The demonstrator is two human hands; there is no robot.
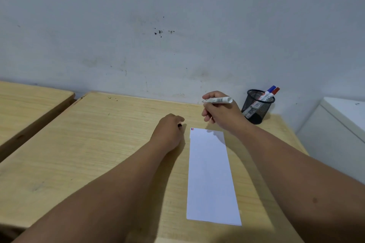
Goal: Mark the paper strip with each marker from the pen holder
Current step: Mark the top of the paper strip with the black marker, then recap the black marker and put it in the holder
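Two bare forearms are reaching in from the bottom edge over a light wooden desk (88,163), w/ a white paper strip (211,177) lying flat between them, its far left corner already carrying small red and blue marks (192,129). Left hand (169,130) is resting just left of the strip's far end, fingers curled together around a small black cap (179,125); right hand (221,112) is hovering above the far end, fingers clamped on an uncapped white marker (217,100), tip pointing left. Behind it, near the wall (177,25), a black mesh pen holder (256,108) is holding a blue marker (269,91) and a red marker (275,91).
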